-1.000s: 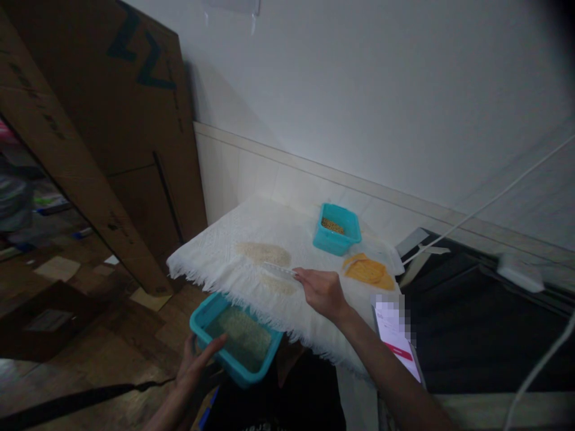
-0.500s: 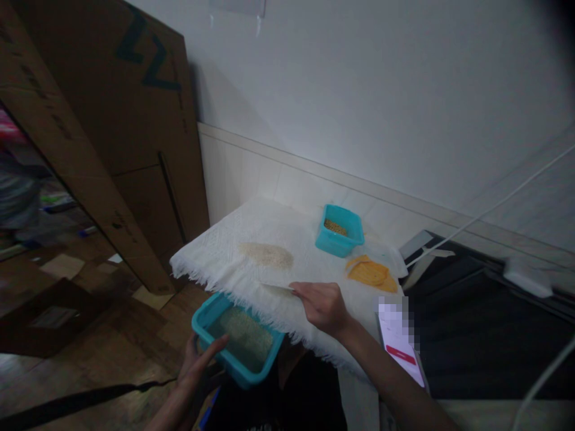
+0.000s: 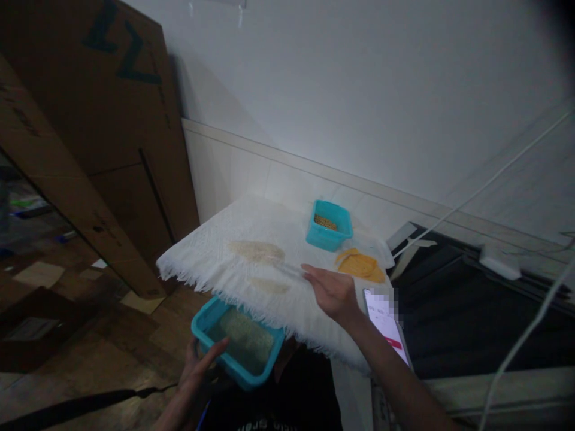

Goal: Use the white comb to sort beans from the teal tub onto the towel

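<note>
My left hand (image 3: 200, 365) grips the near left rim of a turquoise plastic tub (image 3: 197, 323), thumb over the inside edge. Pale grains that look like rice (image 3: 249, 332) lie in it, and it is held just under the fringed edge of a white cloth (image 3: 309, 305). Pinched in my right hand (image 3: 332, 290) is a thin, pale, flat strip (image 3: 291, 271), blurred, low over the cloth. Its tip is close to a larger patch of grains (image 3: 256, 251). A smaller patch of grains (image 3: 269, 285) lies nearer the fringe.
A second turquoise tub (image 3: 327, 239) with brown-yellow beans or grains stands at the back by the wall. An orange-yellow cloth-like piece (image 3: 359, 266) lies to its right. A phone (image 3: 386, 323) rests at the right edge. A tall cardboard box (image 3: 135, 137) stands left.
My right hand with the strip has moved away from the fringe toward the larger patch. The smaller patch of grains now shows uncovered. My left hand still holds the tub. The view has shifted slightly.
</note>
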A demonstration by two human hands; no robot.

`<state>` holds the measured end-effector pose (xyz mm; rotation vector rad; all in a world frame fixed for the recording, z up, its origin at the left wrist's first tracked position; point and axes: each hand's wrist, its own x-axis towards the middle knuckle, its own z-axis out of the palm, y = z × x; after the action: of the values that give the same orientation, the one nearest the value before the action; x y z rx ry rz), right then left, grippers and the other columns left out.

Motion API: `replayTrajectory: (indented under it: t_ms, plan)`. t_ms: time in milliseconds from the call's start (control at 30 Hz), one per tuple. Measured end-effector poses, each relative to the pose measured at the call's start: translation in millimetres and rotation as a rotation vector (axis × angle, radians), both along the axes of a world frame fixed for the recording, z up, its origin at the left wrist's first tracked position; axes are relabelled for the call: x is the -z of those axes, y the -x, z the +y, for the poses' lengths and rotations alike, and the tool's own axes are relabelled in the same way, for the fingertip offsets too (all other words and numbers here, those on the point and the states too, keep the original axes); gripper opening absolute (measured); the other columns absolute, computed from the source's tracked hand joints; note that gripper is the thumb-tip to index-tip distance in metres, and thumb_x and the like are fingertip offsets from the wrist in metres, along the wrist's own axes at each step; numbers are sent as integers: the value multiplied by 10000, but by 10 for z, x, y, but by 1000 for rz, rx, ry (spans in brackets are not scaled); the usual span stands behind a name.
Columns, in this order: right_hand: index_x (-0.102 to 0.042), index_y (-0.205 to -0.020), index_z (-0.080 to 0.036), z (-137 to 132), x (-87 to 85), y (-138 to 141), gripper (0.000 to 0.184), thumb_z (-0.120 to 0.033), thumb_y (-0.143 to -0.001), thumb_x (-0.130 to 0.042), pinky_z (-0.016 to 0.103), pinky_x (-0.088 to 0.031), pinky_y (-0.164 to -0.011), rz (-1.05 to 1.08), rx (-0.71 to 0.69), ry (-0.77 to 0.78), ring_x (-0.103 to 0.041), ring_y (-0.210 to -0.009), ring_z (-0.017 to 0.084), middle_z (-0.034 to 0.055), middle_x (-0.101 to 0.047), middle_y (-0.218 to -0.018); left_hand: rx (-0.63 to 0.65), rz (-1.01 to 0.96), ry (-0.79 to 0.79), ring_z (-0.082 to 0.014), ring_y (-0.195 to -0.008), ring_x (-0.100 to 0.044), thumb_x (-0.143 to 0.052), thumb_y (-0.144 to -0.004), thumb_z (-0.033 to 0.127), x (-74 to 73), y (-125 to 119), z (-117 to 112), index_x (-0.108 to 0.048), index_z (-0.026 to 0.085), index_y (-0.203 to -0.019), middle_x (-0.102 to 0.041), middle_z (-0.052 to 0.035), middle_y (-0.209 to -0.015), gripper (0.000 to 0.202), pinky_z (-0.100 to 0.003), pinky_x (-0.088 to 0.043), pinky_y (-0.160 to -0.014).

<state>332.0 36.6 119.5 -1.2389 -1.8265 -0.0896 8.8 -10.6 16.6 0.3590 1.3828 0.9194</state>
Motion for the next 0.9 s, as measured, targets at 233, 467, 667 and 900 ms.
replayTrajectory:
  t_ms: [233, 467, 667, 900]
  plan:
    - [-939, -1075, -156, -220, 23, -571, 636, -677, -711, -941, 336, -556, -461, 754, 451, 327, -715, -509, 246, 84, -853, -739, 11, 6, -2, -328, -868, -834, -1042, -722, 362, 91, -18, 22, -425, 368, -1566, -757, -122, -1258, 1046, -470, -703, -709]
    - [-936, -950, -154, -309, 412, -479, 634, -591, -503, -1042, 365, -569, -492, 1075, 448, 504, -726, -514, 270, 83, -829, -672, 5, -43, -3, -295, -809, -838, -994, -780, 313, 77, -26, 2, -452, 386, -1555, -772, -99, -1214, 948, -501, -712, -769]
    - [-940, -970, -164, -286, 457, -299, 531, -515, -577, -1005, 401, -626, -573, 1065, 382, 572, -796, -616, 314, 105, -873, -778, 0, -36, -18, -298, -814, -836, -990, -781, 339, 106, -33, 3, -448, 382, -1509, -761, -102, -1225, 909, -501, -716, -771]
    - [-940, -984, -163, -235, 459, -333, 555, -488, -545, -1036, 423, -644, -611, 1065, 366, 584, -814, -666, 333, 111, -879, -804, 18, -17, -37, -348, -877, -843, -1052, -692, 429, 85, 9, 17, -461, 380, -1475, -748, -80, -1183, 982, -527, -710, -786]
